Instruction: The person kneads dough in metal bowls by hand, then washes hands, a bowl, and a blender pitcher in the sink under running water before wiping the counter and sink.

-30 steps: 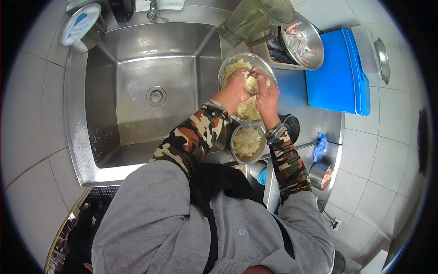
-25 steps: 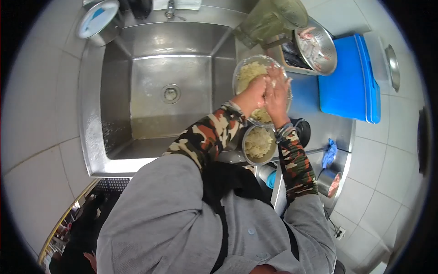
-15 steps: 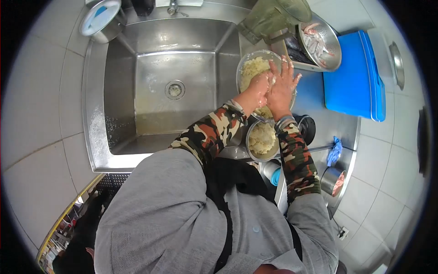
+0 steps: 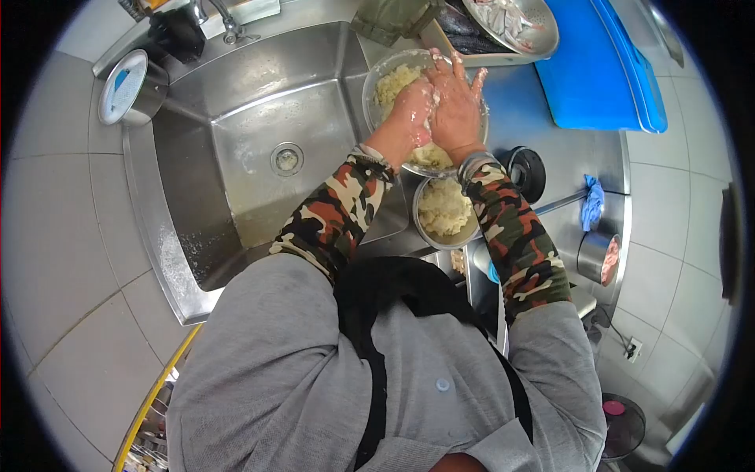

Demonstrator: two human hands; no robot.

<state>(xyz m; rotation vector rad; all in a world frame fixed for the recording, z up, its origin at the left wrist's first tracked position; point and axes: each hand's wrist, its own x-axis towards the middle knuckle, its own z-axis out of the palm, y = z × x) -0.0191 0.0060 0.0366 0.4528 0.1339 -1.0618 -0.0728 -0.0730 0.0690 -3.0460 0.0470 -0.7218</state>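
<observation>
My left hand (image 4: 410, 112) and my right hand (image 4: 456, 110) press together over a large clear bowl (image 4: 370, 101). The bowl holds pale yellow, crumbly mash (image 4: 393, 82). My left hand's fingers look curled in against the right palm and are mostly hidden. On the right hand, the fingers stretch out and spread, smeared with mash. White bits show along the seam between the palms; whether a lump lies inside is hidden. Just below my wrists stands a smaller round bowl (image 4: 421, 228), with a mound of similar pale mash (image 4: 444, 208) in it.
A steel sink (image 4: 259, 169) lies left, with a lidded pot (image 4: 134, 86) on its rim. Behind the bowls are a green container (image 4: 393, 17) and a colander (image 4: 543, 39) of pale strips. Right are a blue box (image 4: 590, 79), black round item (image 4: 525, 173), blue cloth (image 4: 593, 203) and metal pot (image 4: 594, 256).
The camera view has turned and shifted, so the sink and bowls sit differently in the picture. My hands stay pressed together over the large bowl, the right fingers a little closer together.
</observation>
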